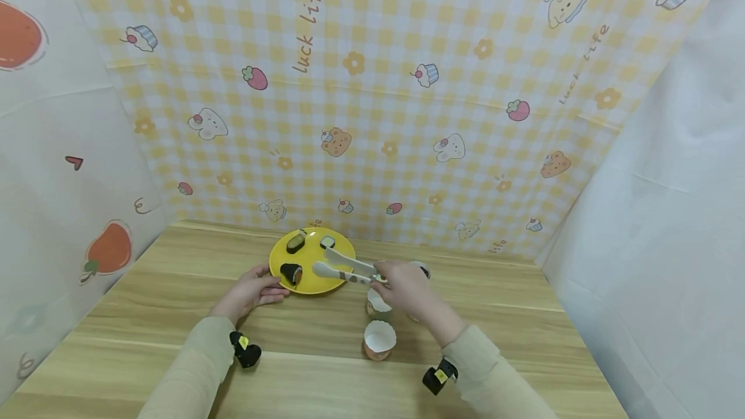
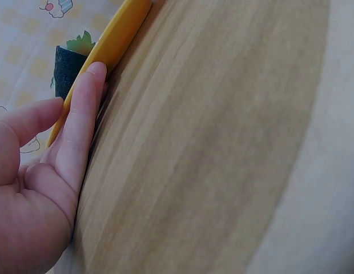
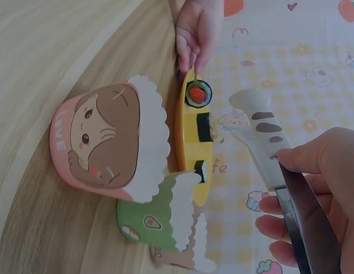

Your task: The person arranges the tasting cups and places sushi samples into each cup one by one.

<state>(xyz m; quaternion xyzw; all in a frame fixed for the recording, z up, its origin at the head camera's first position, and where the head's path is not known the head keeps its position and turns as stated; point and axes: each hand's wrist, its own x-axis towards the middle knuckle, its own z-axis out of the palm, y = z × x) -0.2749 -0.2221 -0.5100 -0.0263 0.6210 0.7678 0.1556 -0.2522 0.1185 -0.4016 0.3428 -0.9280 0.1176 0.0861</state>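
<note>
My left hand grips the near left rim of a round yellow plate, thumb at the top edge and fingers beneath. On the plate lie a cone-shaped sushi hand roll, an oval sushi piece with a dark wrap, and a small square sushi roll. Pale tongs with brown spots and dark handles are held in my right hand. Their tips are spread apart over the plate's right half, with nothing between them.
Scalloped paper cups stand right of the plate: a pink one with a girl's face, a green one with an avocado, and a brown one. Another cup behind my right hand holds something dark. A checkered cloth hangs behind the wooden table.
</note>
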